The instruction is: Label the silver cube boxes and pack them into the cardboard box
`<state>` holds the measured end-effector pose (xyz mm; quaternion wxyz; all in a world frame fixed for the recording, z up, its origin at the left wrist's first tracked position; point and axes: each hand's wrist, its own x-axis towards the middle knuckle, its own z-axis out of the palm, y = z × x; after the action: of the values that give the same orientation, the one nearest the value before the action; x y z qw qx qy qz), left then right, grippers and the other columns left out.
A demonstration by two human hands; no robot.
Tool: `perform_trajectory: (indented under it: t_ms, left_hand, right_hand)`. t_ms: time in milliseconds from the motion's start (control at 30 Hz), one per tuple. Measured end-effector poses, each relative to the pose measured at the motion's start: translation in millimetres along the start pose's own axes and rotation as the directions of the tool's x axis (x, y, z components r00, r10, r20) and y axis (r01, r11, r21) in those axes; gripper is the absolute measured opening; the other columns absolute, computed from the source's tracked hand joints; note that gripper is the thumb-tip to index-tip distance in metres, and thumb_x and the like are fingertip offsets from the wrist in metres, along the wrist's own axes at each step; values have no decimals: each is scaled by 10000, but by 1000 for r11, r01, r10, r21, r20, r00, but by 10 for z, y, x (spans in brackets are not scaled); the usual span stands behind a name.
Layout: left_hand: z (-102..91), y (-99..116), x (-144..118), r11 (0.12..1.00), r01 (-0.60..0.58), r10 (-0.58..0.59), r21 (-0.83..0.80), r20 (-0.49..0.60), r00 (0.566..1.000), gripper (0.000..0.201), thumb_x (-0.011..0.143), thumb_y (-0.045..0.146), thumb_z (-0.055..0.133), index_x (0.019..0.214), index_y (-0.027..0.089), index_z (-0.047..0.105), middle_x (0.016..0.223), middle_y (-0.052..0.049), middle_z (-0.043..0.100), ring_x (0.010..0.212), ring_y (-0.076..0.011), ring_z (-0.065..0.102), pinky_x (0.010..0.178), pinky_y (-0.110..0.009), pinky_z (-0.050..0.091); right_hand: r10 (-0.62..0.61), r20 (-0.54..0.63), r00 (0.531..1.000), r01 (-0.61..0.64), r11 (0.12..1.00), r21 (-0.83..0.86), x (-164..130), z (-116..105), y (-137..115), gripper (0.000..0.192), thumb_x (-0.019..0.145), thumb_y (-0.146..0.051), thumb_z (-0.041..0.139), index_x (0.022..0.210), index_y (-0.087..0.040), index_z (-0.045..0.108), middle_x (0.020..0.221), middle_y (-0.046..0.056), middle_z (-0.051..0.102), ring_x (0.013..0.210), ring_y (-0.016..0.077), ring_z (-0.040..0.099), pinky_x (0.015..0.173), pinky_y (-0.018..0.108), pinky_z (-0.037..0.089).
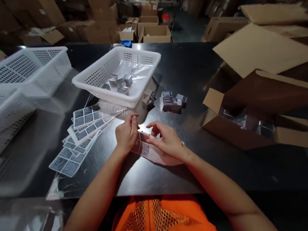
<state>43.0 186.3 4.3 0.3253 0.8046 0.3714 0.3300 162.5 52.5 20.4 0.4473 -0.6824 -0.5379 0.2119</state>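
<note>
While both my hands sit close together at the middle of the black table [201, 73], they work on one clear plastic bag [156, 152] lying flat in front of me. My left hand [126, 134] is curled, thumb and forefinger pinched on the bag's upper left edge. My right hand [166, 140] lies on top of the bag, fingers bent and pressing down; whether it grips anything underneath, I cannot tell. A printed label [144, 149] shows through the bag between the two hands.

To my left, fanned label sheets [82, 137] lie overlapping on the table, just beside the left hand. Beyond them stands a white perforated basket [145, 62] lined with clear film, holding several small silvery wrapped cubes [119, 83]. Two more white baskets [25, 66] sit at the far left, one nearer me and blurred.

Past my hands, small dark boxes [171, 102] with labels stand in a loose group on the table, apart from the basket. At right an open cardboard carton [290, 136] lies with flaps spread, shiny packets inside. Stacked cardboard boxes [153, 32] fill the floor behind the table. My orange mesh vest [160, 221] shows at the bottom edge.
</note>
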Motion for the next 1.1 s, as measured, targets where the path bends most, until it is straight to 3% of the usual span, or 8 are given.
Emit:
perform_trajectory:
  t_ms: [133,333,467,633,700,767,867,1100]
  left_hand:
    - [17,-10,12,999,43,-42,-13,26,999,303,1025,346,448,996,218,722,647,14,636,591,-154,583,613,-251,370]
    - [56,-35,-17,997,62,-64,-41,-38,997,225,979,365,544,1004,202,696,714,21,660,630,-135,605,641,-235,401]
    - [50,-50,0,994,98,-102,-49,-86,991,205,947,351,559,1009,200,682,621,54,569,541,-128,528,586,-238,366]
    - [4,-72,78,977,215,-214,-9,-142,966,203,926,367,550,983,201,652,600,55,539,555,-143,515,602,-251,348]
    - [-28,-57,107,971,237,-236,-14,-156,959,219,919,391,542,960,203,646,598,46,546,567,-159,526,611,-262,349]
    - [-60,-23,115,971,234,-237,-37,-162,958,237,907,412,531,930,207,646,620,23,580,590,-179,551,617,-274,358]
    - [-86,26,82,973,210,-221,-97,-119,968,259,880,434,512,866,219,657,696,-25,659,646,-215,601,622,-292,388]
    - [-24,60,-88,955,149,-154,-255,-1,988,409,909,542,442,883,233,709,622,-3,623,620,-218,604,603,-296,407]
  right_hand:
    - [19,-15,1000,-20,999,-30,-41,-101,45,119,839,-149,740,950,-193,738,858,8,753,772,150,684,658,237,464]
    - [-76,-109,991,54,981,-187,-65,34,106,76,852,-153,764,917,-183,740,827,26,784,759,181,688,820,340,463]
    - [-208,-67,976,183,944,-273,-107,160,88,86,878,-149,739,810,-201,728,935,52,785,966,235,682,919,407,427]
    - [-614,61,787,615,773,-154,-135,5,-25,171,999,-225,596,877,-223,716,851,25,756,962,188,688,918,367,489]
    - [-549,-97,831,530,832,-165,-70,-206,0,100,982,-238,628,1017,-224,721,857,28,756,943,185,700,924,361,517]
    - [-355,-337,872,271,924,-271,51,-455,98,194,942,-268,687,1128,-230,724,912,44,754,932,202,699,911,368,543]
    - [-203,-556,806,-43,917,-396,283,-792,315,151,938,-252,658,1021,-228,781,998,96,728,1002,250,677,935,426,551]
    - [-169,-460,872,-107,850,-515,492,-946,717,574,838,-53,607,1360,-286,664,1267,122,693,1309,318,557,1123,583,410]
